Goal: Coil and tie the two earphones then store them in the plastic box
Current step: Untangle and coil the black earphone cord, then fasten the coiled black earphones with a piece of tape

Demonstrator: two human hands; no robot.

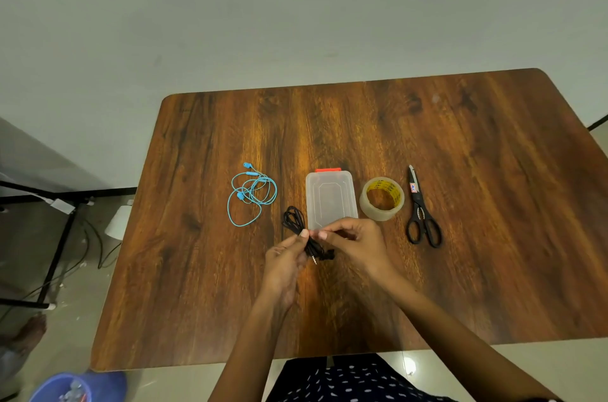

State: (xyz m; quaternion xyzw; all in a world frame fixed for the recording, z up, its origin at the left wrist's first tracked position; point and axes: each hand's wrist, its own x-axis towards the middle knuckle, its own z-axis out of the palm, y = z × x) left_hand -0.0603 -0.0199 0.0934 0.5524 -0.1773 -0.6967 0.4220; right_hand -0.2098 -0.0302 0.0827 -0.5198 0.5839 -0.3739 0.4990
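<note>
While both hands pinch the black earphone (297, 226), left hand (285, 258), right hand (357, 242), plastic box (330, 199) closed

The room has soft, even light that seems to fall from above. The table (460, 171) shows a warm orange shine just below the left hand (284, 261) and the right hand (357, 242), and only weak shadows lie under them. To the right of the right hand, the tape roll (381, 199) has a small glare on its clear side. The picture is a little soft everywhere. Far from the hands, toward the edges, the wide lens bends the table borders, and one bright spot reflects on the floor (409, 365) near the person.
</note>
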